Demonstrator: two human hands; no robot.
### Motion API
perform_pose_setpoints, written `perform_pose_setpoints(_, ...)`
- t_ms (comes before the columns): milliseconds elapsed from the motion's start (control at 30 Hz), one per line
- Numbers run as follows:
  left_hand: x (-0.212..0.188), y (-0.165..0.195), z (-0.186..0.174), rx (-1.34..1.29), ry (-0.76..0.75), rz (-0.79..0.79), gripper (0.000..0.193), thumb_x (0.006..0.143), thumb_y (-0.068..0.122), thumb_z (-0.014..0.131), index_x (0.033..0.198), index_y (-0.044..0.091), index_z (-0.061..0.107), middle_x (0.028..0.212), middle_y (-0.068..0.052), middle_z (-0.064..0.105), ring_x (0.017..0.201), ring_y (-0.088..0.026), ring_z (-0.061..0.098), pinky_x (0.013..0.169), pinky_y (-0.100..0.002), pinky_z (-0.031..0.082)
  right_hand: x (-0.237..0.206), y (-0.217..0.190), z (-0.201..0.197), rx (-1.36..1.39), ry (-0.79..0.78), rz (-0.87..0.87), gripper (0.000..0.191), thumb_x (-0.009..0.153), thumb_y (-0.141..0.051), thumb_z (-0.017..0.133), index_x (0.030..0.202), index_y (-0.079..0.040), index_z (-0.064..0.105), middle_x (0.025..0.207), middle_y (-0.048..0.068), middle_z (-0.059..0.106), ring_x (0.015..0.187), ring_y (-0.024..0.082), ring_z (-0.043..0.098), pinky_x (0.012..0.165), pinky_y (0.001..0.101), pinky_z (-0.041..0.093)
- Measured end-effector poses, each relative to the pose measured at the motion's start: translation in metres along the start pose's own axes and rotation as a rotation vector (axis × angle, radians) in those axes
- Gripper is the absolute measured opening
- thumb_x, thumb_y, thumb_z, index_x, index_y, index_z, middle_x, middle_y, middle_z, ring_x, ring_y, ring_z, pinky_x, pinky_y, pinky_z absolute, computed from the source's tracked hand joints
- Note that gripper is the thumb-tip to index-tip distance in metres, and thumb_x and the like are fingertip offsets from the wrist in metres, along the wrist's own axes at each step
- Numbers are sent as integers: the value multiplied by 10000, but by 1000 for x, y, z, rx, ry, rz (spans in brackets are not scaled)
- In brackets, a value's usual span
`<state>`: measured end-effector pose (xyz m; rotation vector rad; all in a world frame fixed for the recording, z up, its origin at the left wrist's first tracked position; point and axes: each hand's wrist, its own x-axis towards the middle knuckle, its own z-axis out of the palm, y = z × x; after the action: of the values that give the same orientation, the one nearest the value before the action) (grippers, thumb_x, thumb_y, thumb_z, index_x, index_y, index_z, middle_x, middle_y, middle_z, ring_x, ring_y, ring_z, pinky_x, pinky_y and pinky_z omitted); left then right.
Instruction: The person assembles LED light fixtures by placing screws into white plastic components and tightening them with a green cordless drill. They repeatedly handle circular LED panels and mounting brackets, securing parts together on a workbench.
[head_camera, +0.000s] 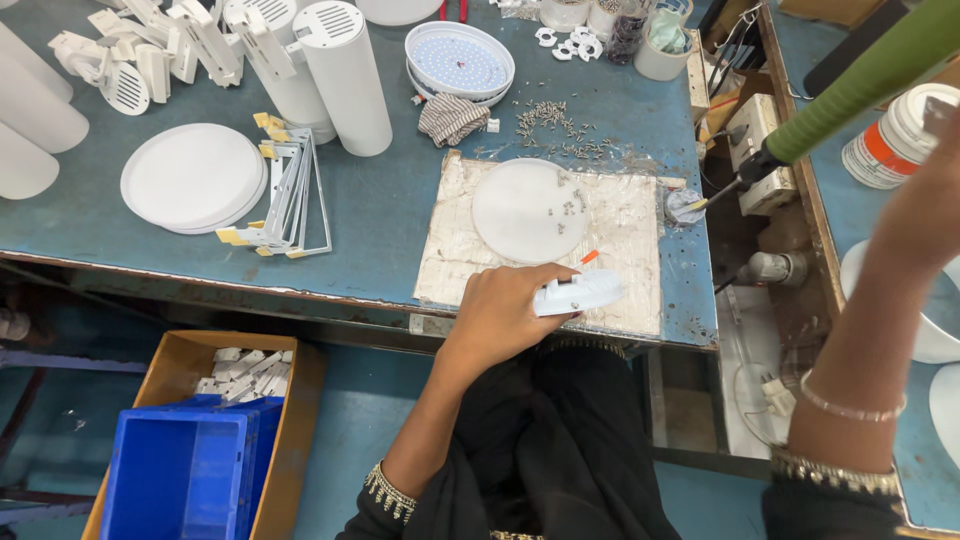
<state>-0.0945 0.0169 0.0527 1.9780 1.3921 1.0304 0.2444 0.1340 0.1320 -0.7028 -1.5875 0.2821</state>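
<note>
My left hand (505, 312) grips a small white plastic part (582, 292) with an orange tab, at the near edge of a worn beige mat (630, 250). On that mat lies a white round disc (528, 210) with a few small screws on it. My right hand (905, 250) is raised at the right edge, its fingers running out of the frame by the upper end of a green-handled tool (860, 85). The tool's metal tip points down at a small round tin (685, 206) beside the mat.
The blue table (380, 200) carries loose screws (550, 120), a striped cloth (450, 118), an LED dish (460, 60), white cylinder housings (345, 75), round plates (195, 178) and metal brackets (295, 195). Below stand a blue crate (185, 470) and a cardboard box (300, 400). A white jar (900, 140) is right.
</note>
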Motion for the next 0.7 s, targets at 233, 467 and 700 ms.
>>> perform_pose_setpoints(233, -22, 5, -37, 21, 8, 22, 370, 759, 376, 830, 1081, 202, 778, 881, -72, 780, 805, -307, 737, 683, -407, 550, 47, 25, -11, 305, -308, 248, 416, 1142, -214, 631, 1440, 21, 461, 1325, 164, 640, 1241, 249, 665, 1148, 401, 534)
perform_pose_setpoints(467, -40, 10, -69, 36, -57, -25, 341, 766, 369, 822, 1067, 215, 784, 862, -61, 782, 796, -307, 730, 673, -416, 538, 19, 23, 15, 688, -324, 232, 528, 1150, -552, 538, 1212, -29, 497, 872, 121, 529, 725, 219, 594, 693, 378, 482)
perform_pose_setpoints(700, -53, 7, -93, -3, -22, -6, 363, 746, 362, 826, 1074, 215, 776, 876, -52, 784, 807, -288, 741, 693, -392, 559, -54, -47, 27, 813, -199, 349, 650, 1119, -621, 285, 1247, -17, 488, 706, 61, 419, 517, 184, 410, 505, 350, 353)
